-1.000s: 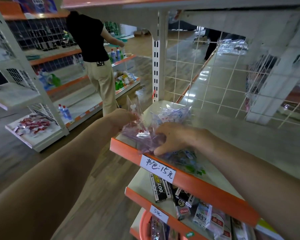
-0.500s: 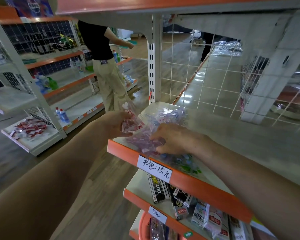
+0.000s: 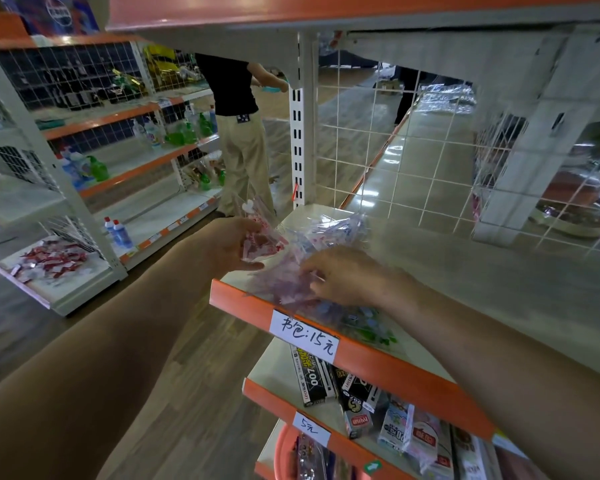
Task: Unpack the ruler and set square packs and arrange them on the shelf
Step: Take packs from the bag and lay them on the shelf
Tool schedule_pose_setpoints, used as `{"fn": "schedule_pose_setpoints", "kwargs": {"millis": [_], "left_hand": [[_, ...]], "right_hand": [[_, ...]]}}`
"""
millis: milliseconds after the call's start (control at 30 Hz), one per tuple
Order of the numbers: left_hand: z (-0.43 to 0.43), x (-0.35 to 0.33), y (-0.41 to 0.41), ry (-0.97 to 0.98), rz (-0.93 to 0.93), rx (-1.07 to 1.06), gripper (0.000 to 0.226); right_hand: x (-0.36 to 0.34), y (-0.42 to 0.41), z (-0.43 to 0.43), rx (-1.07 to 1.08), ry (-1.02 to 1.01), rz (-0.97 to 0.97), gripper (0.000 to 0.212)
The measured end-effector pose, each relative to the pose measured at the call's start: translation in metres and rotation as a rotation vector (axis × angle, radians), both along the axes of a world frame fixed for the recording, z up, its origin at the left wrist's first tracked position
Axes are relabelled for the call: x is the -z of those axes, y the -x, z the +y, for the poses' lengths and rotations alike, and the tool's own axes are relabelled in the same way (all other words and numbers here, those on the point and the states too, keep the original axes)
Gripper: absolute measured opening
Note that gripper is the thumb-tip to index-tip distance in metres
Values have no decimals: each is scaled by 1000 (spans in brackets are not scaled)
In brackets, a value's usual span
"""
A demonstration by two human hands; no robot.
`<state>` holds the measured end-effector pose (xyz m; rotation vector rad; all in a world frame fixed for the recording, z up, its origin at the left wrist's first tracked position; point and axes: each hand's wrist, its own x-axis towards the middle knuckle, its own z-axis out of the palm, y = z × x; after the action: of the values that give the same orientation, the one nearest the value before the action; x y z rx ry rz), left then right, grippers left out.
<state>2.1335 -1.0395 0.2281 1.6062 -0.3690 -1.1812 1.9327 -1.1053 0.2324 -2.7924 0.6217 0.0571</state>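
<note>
Packs [image 3: 282, 284] blur together under the right hand [image 3: 347, 276].

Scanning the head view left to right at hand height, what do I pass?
Red packets at far left → two blue bottles → left hand gripping a red-printed pack → right hand on the pile of packs → white shelf bracket

packs [image 3: 302, 268] on shelf [image 3: 413, 372] left end | label [image 3: 303, 332] on its front edge | boxes [image 3: 312, 379] below
</note>
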Motion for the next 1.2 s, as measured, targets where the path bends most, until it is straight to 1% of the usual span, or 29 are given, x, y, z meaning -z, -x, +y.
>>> {"fn": "schedule_pose_setpoints", "kwargs": {"millis": [67, 133, 167, 233, 300, 400, 533, 567, 600, 700, 767, 867, 900, 1067, 1133, 1200], "left_hand": [[0, -3, -1, 48, 1, -39, 19], [-1, -5, -2, 86, 20, -81, 16], [-2, -7, -3, 103, 43, -95, 14], [-4, -9, -4, 130, 99, -104, 13], [-6, -9, -5, 140, 123, -95, 14], [-9, -9, -3, 139, 110, -23, 9], [-15, -12, 6, 131, 107, 14, 8], [-16, -13, 7, 123, 97, 5, 10], [-17, -14, 8, 114, 92, -4, 11], [-16, -12, 2, 67, 78, -10, 10], [-14, -10, -3, 30, 73, 2, 9], [-11, -6, -2, 10, 88, 39, 6], [-11, -5, -2, 10, 90, 45, 6], [-5, -3, -2, 51, 79, 39, 26], [-3, -3, -1, 51, 97, 47, 30], [-4, -3, 1, 68, 130, 67, 25]], "right_hand": [[-2, 5, -10, 39, 9, -59, 24], [-6, 9, -21, 119, -52, -160, 27], [-7, 11, -26, 165, -119, -213, 28], [-8, 16, -35, 262, -321, -290, 27], [-9, 20, -41, 347, -470, -317, 22], [-8, 21, -47, 409, -487, -323, 15], [-10, 22, -52, 429, -500, -292, 15], [-10, 22, -53, 424, -481, -263, 15], [-10, 24, -54, 410, -405, -215, 16], [-12, 23, -52, 358, -29, -47, 17], [-12, 19, -43, 308, 14, -10, 13], [-8, 8, -27, 222, 52, 160, 40], [-6, 6, -24, 214, 93, 189, 42], [-9, 2, -13, 145, 282, 151, 12], [-12, 2, -11, 122, 298, 158, 8], [-13, 4, -12, 135, 322, 122, 8]]}}
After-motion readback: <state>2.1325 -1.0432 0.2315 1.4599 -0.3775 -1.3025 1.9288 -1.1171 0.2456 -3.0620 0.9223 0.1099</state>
